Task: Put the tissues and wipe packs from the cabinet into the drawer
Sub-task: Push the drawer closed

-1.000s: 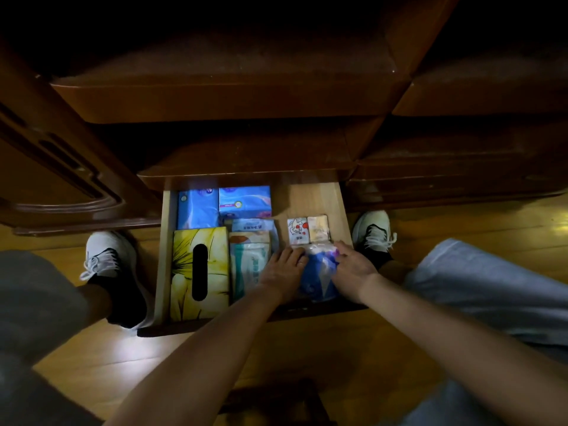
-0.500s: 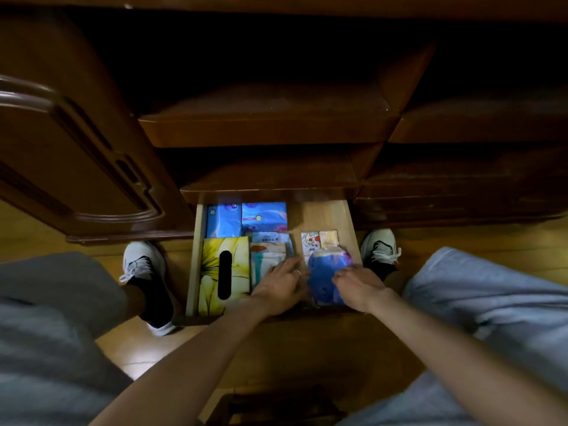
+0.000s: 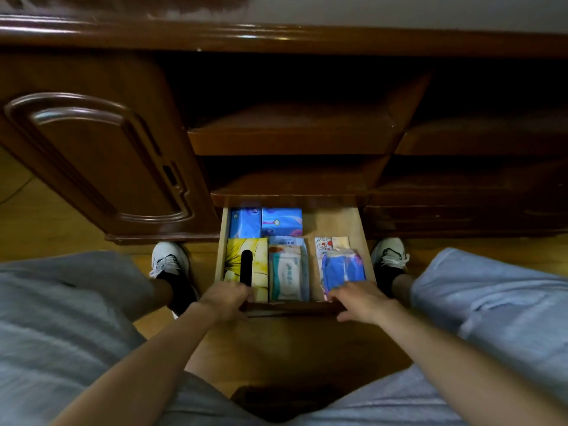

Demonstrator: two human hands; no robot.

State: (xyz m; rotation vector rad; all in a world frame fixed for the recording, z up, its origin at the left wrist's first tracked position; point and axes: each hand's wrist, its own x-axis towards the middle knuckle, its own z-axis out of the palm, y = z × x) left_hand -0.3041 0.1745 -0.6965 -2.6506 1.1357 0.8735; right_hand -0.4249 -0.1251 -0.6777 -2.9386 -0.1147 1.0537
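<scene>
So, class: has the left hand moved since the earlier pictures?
Yes. The left hand has left the blue pack and moved left and toward the person, onto the drawer's front edge below the yellow tissue box.

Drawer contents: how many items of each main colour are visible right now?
Blue: 3
Yellow: 1
White and teal: 2
White and cream: 2
Total: 8, though more may lie hidden underneath.

Both arms extended forward, left hand point(image 3: 226, 298) and right hand point(image 3: 358, 299) palm-down, fingers curled
</scene>
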